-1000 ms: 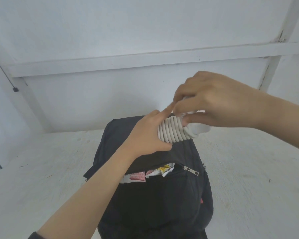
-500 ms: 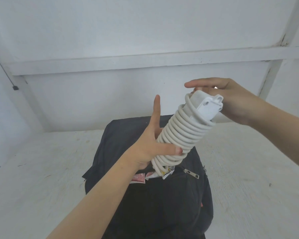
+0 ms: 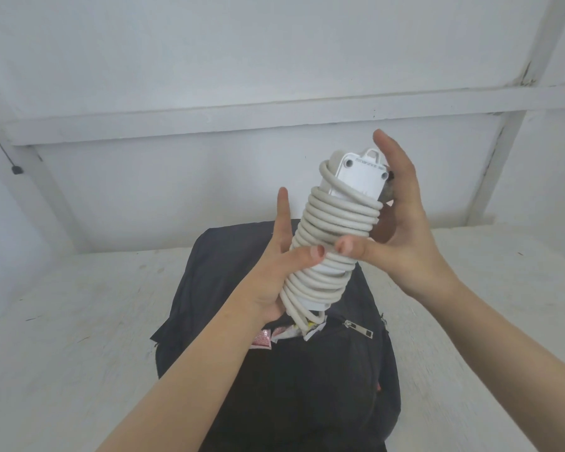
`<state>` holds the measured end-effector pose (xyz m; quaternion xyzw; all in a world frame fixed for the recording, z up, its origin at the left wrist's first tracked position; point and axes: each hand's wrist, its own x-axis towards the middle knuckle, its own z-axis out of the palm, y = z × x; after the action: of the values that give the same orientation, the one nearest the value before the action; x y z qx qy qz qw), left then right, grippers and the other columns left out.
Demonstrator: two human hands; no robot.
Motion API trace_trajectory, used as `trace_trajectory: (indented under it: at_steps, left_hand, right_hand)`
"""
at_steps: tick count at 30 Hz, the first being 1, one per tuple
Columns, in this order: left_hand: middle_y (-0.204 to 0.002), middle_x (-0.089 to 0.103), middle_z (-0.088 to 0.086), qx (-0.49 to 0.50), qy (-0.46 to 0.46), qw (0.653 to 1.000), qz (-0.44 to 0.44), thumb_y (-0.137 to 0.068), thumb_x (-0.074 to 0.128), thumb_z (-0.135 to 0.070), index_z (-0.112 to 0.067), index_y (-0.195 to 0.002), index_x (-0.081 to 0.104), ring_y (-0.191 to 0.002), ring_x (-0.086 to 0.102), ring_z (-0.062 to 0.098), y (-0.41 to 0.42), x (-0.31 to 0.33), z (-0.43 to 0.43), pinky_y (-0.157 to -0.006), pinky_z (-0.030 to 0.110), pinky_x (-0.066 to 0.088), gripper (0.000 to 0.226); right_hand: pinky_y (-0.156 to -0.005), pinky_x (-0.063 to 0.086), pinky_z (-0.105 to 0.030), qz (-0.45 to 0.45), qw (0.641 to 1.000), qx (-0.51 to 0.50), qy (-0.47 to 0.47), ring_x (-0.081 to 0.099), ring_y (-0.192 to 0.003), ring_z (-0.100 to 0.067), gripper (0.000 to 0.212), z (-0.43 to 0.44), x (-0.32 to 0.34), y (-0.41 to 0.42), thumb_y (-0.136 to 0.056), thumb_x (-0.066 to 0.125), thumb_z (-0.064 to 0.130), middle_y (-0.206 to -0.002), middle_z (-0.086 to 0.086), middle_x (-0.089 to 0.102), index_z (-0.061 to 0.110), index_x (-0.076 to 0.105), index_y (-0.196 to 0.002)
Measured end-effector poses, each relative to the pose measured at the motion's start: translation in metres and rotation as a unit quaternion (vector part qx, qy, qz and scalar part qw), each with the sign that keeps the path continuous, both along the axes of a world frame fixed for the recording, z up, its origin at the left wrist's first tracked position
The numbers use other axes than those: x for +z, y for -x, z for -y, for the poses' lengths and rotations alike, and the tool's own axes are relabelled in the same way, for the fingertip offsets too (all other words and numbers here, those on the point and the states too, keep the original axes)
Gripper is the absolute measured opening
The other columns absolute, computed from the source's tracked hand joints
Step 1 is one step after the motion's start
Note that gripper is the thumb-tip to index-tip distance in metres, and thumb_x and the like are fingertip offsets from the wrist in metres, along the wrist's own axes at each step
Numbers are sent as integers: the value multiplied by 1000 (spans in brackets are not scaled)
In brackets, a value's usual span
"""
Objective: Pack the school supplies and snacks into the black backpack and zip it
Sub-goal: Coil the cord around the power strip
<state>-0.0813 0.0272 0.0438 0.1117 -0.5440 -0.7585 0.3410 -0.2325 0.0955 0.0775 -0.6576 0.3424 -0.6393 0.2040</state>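
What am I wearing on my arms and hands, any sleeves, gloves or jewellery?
Nothing visible: no sleeves reach into view, and the left hand and right hand carry no gloves, rings or watch.

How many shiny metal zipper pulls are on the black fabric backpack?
1. The silver metal zipper pull lies on the black fabric backpack, at the right end of its open pocket. Others may be hidden from view.
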Motion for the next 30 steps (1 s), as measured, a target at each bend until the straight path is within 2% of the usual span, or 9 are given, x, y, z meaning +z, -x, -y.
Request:
trace_trajectory:
  at_steps: [3, 6, 9, 11, 14, 16, 20, 24, 30]
  left_hand:
    - [-119, 65, -5, 22, -27, 999, 12, -38, 92, -46, -47, -145, 5, -112, 60, 26, 0, 3, -3, -93, 44, 49, 137]
    - [-140, 48, 8, 42, -75, 994, 65, -41, 86, -61, -45, -146, 13, -115, 56, 34, 1, 6, -3, -90, 47, 50, 128]
    - [-133, 52, 17, 30, -159, 983, 89, -61, 63, -76, -18, -141, 39, -103, 61, 34, 3, 10, -8, -78, 41, 53, 102]
    - [-134, 52, 16, 36, -265, 962, 50, -67, 58, -75, -20, -142, 38, -104, 61, 36, 5, 9, -7, -81, 44, 52, 95]
    - [-132, 55, 14, 78, -314, 944, 63, -76, 56, -66, -20, -140, 39, -108, 60, 36, 7, 10, -7, -91, 52, 47, 81]
    - [-114, 64, 14, 120, -315, 938, 80, -87, 49, -57, -12, -130, 50, -92, 66, 32, 7, 15, -9, -77, 44, 54, 63]
    - [-105, 63, 16, 190, -281, 938, 67, -93, 47, -40, -11, -118, 56, -83, 65, 28, 3, 27, -17, -63, 36, 53, 39]
    - [-110, 64, 14, 213, -187, 955, 86, -91, 52, -27, -12, -112, 60, -90, 64, 26, -6, 28, -23, -79, 40, 52, 27]
    - [-107, 67, 1, 267, 38, 946, 181, -95, 48, -15, -20, -110, 60, -98, 66, 12, -32, 11, -28, -90, 28, 51, 19]
  right_hand:
    - [-89, 52, -37, 26, 1000, 1, -15, 47, -124, -19, 102, 1, -1, -5, -59, 88, 27, -134, -6, 36, 40, 26, -139]
    - [-80, 53, -24, 54, 998, -22, -38, 55, -108, 2, 95, 0, -1, -8, -63, 80, 8, -127, 3, 38, 37, 29, -137]
    - [-81, 53, -24, 55, 995, -56, -55, 54, -106, 5, 92, -2, -2, -11, -60, 84, 24, -126, 13, 42, 42, 34, -136]
    - [-83, 54, -30, 71, 993, -64, -75, 55, -110, -4, 87, -2, -5, -12, -58, 81, 34, -129, 15, 44, 47, 37, -133]
    - [-75, 56, -32, 143, 982, -60, -112, 64, -98, -17, 84, -1, -11, -11, -61, 83, 26, -129, 0, 51, 45, 42, -131]
    - [-72, 56, -30, 203, 969, -56, -126, 66, -94, -17, 81, -1, -17, -11, -66, 81, 17, -122, -3, 60, 38, 41, -133]
    - [-73, 56, -33, 327, 927, -61, -173, 66, -102, -20, 80, -2, -30, -14, -65, 76, 22, -122, -2, 62, 33, 40, -136]
    - [-64, 55, -34, 384, 894, -87, -214, 66, -99, -20, 80, -3, -43, -11, -64, 77, 29, -124, -3, 58, 35, 41, -135]
    - [-66, 55, -32, 416, 871, -129, -226, 66, -98, -18, 69, -13, -61, -4, -80, 72, 26, -126, -4, 57, 29, 36, -138]
